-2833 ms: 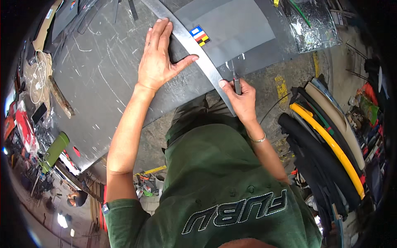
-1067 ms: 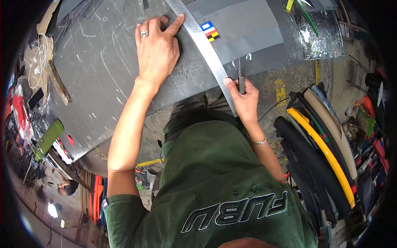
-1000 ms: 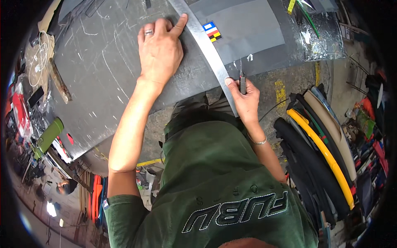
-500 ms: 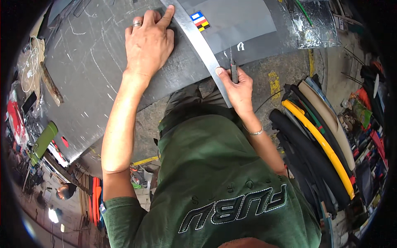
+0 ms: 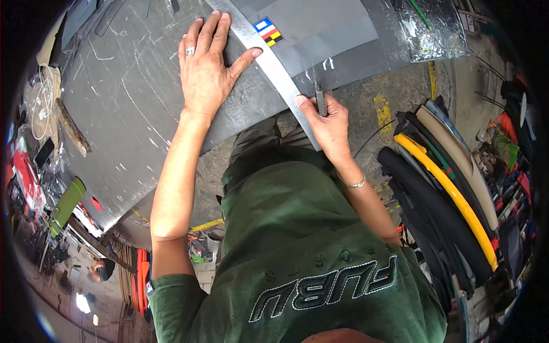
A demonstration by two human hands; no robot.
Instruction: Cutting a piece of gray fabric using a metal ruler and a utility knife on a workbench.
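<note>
A long metal ruler (image 5: 277, 73) lies slantwise over the left edge of a grey sheet (image 5: 334, 37). My left hand (image 5: 206, 77) rests flat on the dark table, its thumb stretched onto the ruler and its fingertips near the ruler's far part. At the table's near edge my right hand (image 5: 333, 130) grips a utility knife (image 5: 321, 105), its thin blade pointing away from me. The right thumb also presses on the ruler, whose near end sticks out past the table edge. Beside the ruler, a small coloured patch (image 5: 269, 32) sits on the grey sheet.
The scratched dark table (image 5: 114, 108) spreads to the left. Clear plastic (image 5: 437, 43) lies at its far right, a green stick (image 5: 419, 12) by it. Rolled materials, one yellow (image 5: 452, 197), stand at the right. A wooden stick (image 5: 72, 127) and a phone (image 5: 44, 153) lie far left.
My left hand has spread from a bent pose with the forefinger on the ruler to a flat one with the thumb on it. The right hand stays nearly in place with the knife.
</note>
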